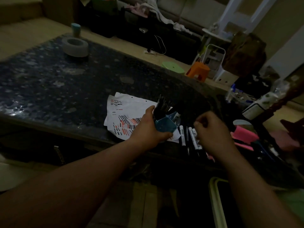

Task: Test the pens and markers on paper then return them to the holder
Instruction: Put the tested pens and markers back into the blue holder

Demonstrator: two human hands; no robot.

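Observation:
My left hand (148, 127) grips a blue pen holder (165, 123), tilted and full of dark pens (162, 106). It sits over white paper (130, 111) marked with black and red test strokes. Several markers (189, 137) with white barrels lie on the dark table just right of the holder. My right hand (212, 130) hovers above these markers with its fingers curled; the dim light hides whether it holds anything.
A dark speckled table (57, 83) carries a grey tape roll (75, 46) at its far left. Pink sticky notes (243, 134) and clutter lie right of the markers. An orange stool (198, 70) and green lid (172, 66) stand on the floor beyond.

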